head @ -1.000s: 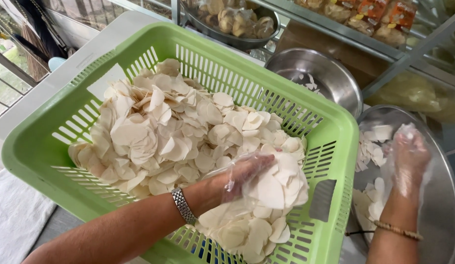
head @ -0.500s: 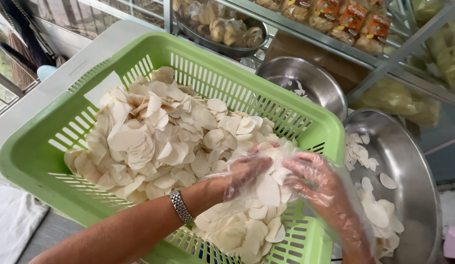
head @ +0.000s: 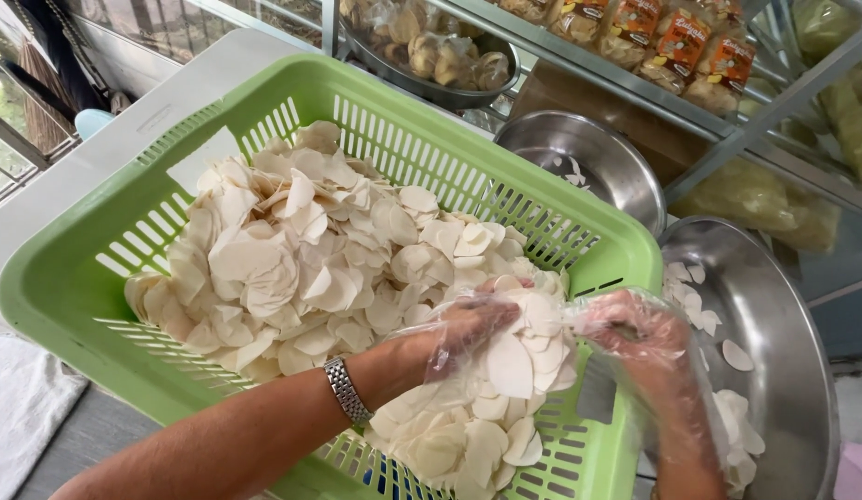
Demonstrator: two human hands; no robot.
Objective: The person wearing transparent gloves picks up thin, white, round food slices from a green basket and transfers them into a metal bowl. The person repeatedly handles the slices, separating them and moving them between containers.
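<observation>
At the near right corner of the green basket (head: 98, 278), two hands meet over the pale chips (head: 301, 250), both covered in thin clear plastic gloves. The left hand (head: 463, 324) lies palm-down on the heap with its fingers curled around a bunch of the round white slices, gathering them toward the basket's right wall. The right hand (head: 635, 329) is cupped at that same wall, fingers bent over the rim and pressing against the same bunch from the other side, so the slices sit pinched between the two. One metal watch (head: 346, 391) circles the left wrist.

The basket is one, wide and slotted, heaped with slices mostly across its middle and near right. To its right stand two steel bowls: the nearer one (head: 783, 370) holds a scatter of slices, the farther one (head: 588, 157) only a few scraps. Farther off, a metal shelf (head: 727, 130) carries a third bowl of bagged snacks (head: 431, 51) and a row of packets (head: 653, 37).
</observation>
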